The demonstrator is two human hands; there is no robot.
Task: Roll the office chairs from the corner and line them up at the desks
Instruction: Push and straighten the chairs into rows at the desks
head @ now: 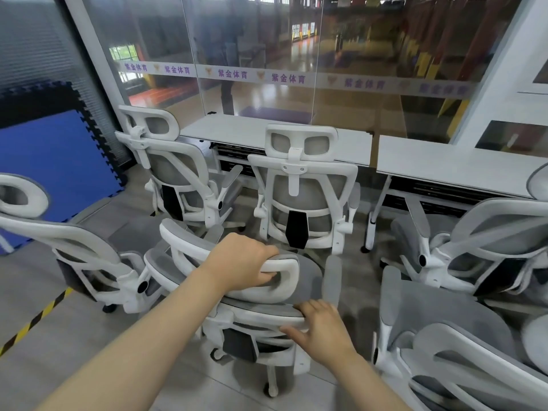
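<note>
Both hands hold one white office chair (237, 295): left hand (243, 262) grips its headrest (284, 277), right hand (323, 327) apparently clasps the backrest rim, facing the worktop (267, 134).

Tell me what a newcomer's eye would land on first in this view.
First, the two bare arms reaching in from the bottom: the left hand grips the headrest of the nearest office chair, and the right hand holds its backrest frame. Next, more matching white-and-grey chairs crowd all around it, two already backed up to the left desk by the glass wall. A blue foam mat leans at far left.
</note>
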